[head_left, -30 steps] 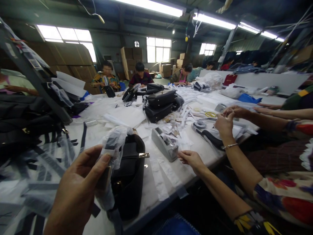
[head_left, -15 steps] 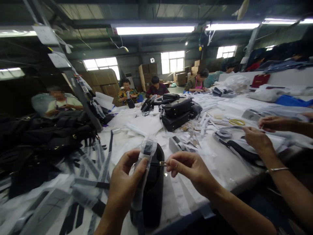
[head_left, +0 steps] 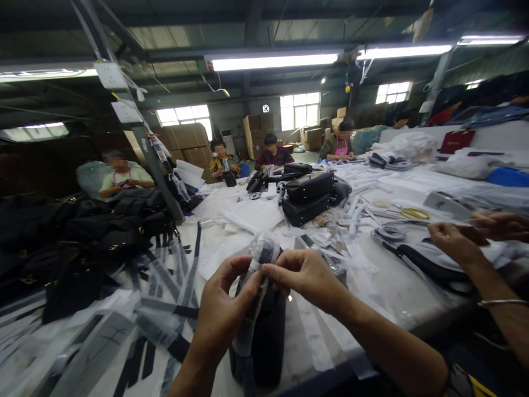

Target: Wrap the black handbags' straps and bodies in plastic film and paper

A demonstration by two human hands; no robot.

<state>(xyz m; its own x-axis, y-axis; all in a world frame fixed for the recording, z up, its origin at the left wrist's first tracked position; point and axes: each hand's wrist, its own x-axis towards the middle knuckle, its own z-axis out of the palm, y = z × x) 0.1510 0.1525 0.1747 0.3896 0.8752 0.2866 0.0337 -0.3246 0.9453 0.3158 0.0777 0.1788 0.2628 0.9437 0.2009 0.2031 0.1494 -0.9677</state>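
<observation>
A black handbag (head_left: 268, 347) stands at the table's near edge, directly in front of me. Over its top lies a bundled strap (head_left: 264, 253) wrapped in clear plastic. My left hand (head_left: 225, 306) is closed around the wrapped strap, its thumb pressing from the near side. From the right, my right hand (head_left: 303, 275) pinches at the same wrapped strap, thumb and fingertips meeting close to the left thumb. The bag's metal fitting is hidden behind the right fingers.
Loose wrapped straps (head_left: 159, 331) and a grey tape dispenser (head_left: 91, 353) lie left. Black bags (head_left: 308, 190) are stacked ahead. A co-worker's hands (head_left: 458, 242) work at the right beside yellow-handled scissors (head_left: 415, 213). A metal post (head_left: 159, 171) rises at left; people sit across the table.
My right hand has let go of the small gold-coloured metal fitting and moved left onto the wrapped strap. My left hand keeps its hold. The view has shifted slightly.
</observation>
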